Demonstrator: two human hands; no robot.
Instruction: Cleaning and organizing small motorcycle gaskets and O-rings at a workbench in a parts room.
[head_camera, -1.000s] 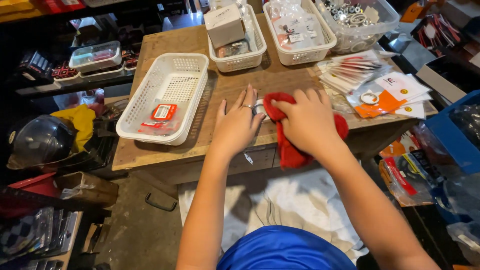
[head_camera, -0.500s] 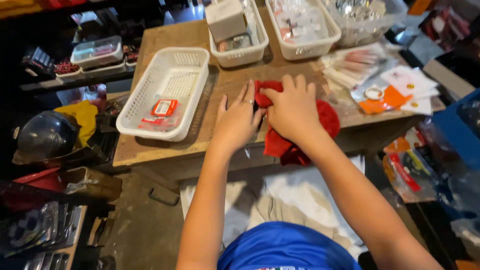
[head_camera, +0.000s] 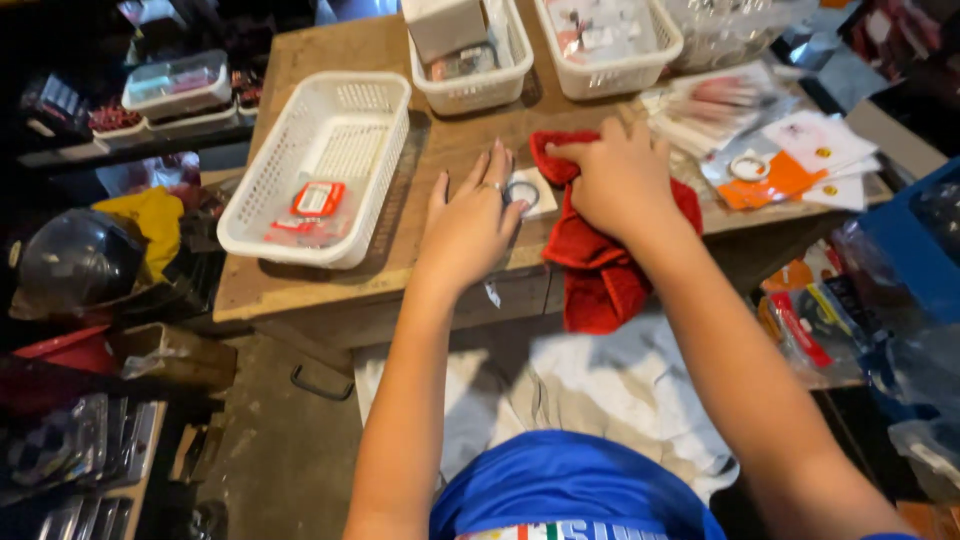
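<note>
Baskets came first as we read the wooden counter (head_camera: 330, 290) from its left edge: a large white basket (head_camera: 320, 165) lay near that edge, with a small red-and-white packet (head_camera: 317, 199) inside its near end. Next to it, along the far edge, stood a smaller white basket (head_camera: 470, 60) carrying a pale box, and then another white basket (head_camera: 610, 40) of clear packets.

Toward the middle of the near edge, our left hand (head_camera: 472, 222) lay flat and open on the wood, fingers spread, grasping nothing, with a ring on one finger. Its fingertips touched a small pale packet (head_camera: 527, 190) showing a round ring shape.

Just right of that packet, our right hand (head_camera: 620, 180) was clenched down on a red cloth (head_camera: 600, 265). The cloth sat on the counter beneath the hand and draped over the near edge.

Further right, near the right edge, flat packets (head_camera: 790, 160) in white, orange and clear plastic lay scattered and overlapping.
</note>
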